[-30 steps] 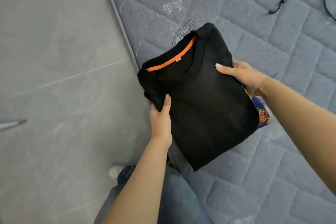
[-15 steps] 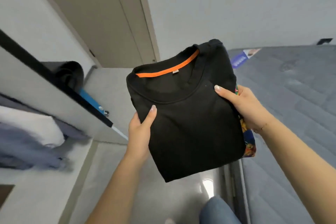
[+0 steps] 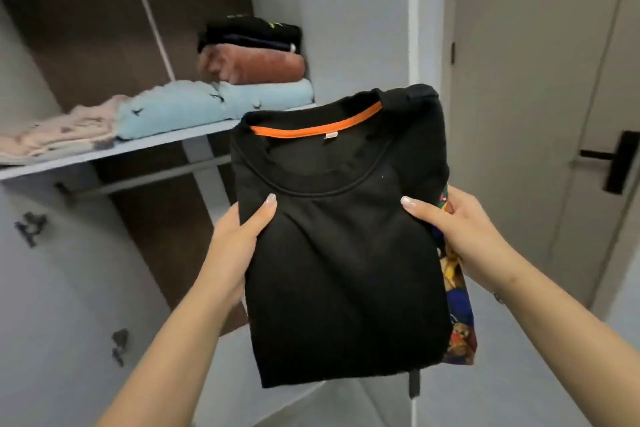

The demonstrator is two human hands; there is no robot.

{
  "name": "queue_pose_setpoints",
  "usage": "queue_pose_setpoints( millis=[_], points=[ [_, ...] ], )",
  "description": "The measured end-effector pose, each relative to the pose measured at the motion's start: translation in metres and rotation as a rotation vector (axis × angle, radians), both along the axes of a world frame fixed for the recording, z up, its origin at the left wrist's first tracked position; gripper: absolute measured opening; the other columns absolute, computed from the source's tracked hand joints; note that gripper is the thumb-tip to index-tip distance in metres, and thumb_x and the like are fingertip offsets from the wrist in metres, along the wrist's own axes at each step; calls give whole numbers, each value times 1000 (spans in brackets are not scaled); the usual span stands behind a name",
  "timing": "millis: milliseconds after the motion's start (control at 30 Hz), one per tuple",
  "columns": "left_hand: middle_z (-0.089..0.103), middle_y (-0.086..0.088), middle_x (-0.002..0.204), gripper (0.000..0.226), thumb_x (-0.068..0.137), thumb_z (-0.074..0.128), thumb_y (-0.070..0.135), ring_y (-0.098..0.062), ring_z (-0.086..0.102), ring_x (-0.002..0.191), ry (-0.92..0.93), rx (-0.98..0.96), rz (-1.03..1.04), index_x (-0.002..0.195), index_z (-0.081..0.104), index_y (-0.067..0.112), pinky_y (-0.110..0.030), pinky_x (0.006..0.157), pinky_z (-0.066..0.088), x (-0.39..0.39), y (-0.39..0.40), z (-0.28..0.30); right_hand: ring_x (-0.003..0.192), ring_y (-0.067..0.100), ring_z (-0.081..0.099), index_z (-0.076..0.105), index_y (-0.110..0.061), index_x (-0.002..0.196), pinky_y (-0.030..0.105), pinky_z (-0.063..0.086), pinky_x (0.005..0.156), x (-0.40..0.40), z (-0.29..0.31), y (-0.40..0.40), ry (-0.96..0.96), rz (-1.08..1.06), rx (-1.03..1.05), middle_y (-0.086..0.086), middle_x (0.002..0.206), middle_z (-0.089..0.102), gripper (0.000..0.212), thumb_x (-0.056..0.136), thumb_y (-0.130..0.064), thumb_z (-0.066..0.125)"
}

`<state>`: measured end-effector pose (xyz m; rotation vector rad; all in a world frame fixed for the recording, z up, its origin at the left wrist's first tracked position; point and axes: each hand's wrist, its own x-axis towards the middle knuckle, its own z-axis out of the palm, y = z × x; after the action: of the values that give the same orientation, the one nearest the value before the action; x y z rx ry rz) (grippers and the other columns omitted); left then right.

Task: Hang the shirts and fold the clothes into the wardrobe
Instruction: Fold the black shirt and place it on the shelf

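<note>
A folded black shirt [image 3: 343, 253] with an orange collar band is held up in front of me, a colourful print showing along its right edge. My left hand [image 3: 235, 243] grips its left side, thumb on top. My right hand [image 3: 457, 232] grips its right side the same way. The open wardrobe stands ahead to the left, and its grey shelf [image 3: 145, 146] carries folded clothes: a stack [image 3: 252, 59] of black, rust and light blue pieces, and flatter blue and pink ones to its left. A hanging rail [image 3: 145, 180] runs under the shelf.
A grey wardrobe door [image 3: 69, 288] with dark marks stands open at the left. A closed room door [image 3: 540, 80] with a black handle [image 3: 620, 159] is at the right. A grey wall strip separates wardrobe and door.
I have lifted the folded shirt off the bed and turned from the mattress toward the open wardrobe. Both hands keep the same hold on it.
</note>
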<state>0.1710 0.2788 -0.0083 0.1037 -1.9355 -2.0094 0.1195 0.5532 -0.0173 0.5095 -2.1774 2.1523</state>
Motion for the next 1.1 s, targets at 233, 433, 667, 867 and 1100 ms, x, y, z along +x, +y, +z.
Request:
queue_pose_setpoints(
  millis=[233, 433, 667, 867, 1100],
  points=[
    [71, 17, 109, 30, 87, 68, 43, -3, 68, 98, 153, -120, 287, 115, 65, 33, -22, 76, 53, -3, -134, 87, 89, 21, 73, 72, -18, 102, 38, 56, 81, -84, 86, -167, 63, 240, -94, 2, 96, 75, 30, 83, -41, 71],
    [71, 24, 102, 16, 91, 60, 47, 0, 67, 95, 190, -367, 470, 105, 64, 40, -24, 80, 52, -39, -254, 148, 83, 17, 74, 78, -20, 89, 24, 56, 63, -148, 151, -299, 120, 368, -165, 3, 92, 76, 16, 83, -34, 74],
    [76, -2, 94, 24, 92, 64, 37, -17, 73, 80, 6, -347, 409, 105, 66, 17, -28, 63, 57, -123, -362, 249, 92, 25, 71, 68, -3, 111, 33, 57, 82, -237, 242, -403, 27, 322, -125, 11, 102, 74, 37, 81, -23, 76],
    [70, -15, 107, 34, 93, 64, 30, -24, 66, 81, -173, -287, 408, 113, 64, 3, -37, 75, 55, -217, -426, 305, 75, 22, 71, 62, -3, 120, 32, 57, 75, -323, 313, -462, -61, 398, 161, 11, 86, 73, 34, 94, -26, 59],
    [63, -16, 91, 29, 99, 54, 26, -31, 61, 84, -418, -252, 494, 103, 59, -2, -41, 93, 46, -327, -485, 288, 127, 32, 51, 48, 1, 134, 37, 41, 81, -411, 321, -547, -110, 298, 477, 20, 135, 54, 44, 99, -24, 53]
  ],
)
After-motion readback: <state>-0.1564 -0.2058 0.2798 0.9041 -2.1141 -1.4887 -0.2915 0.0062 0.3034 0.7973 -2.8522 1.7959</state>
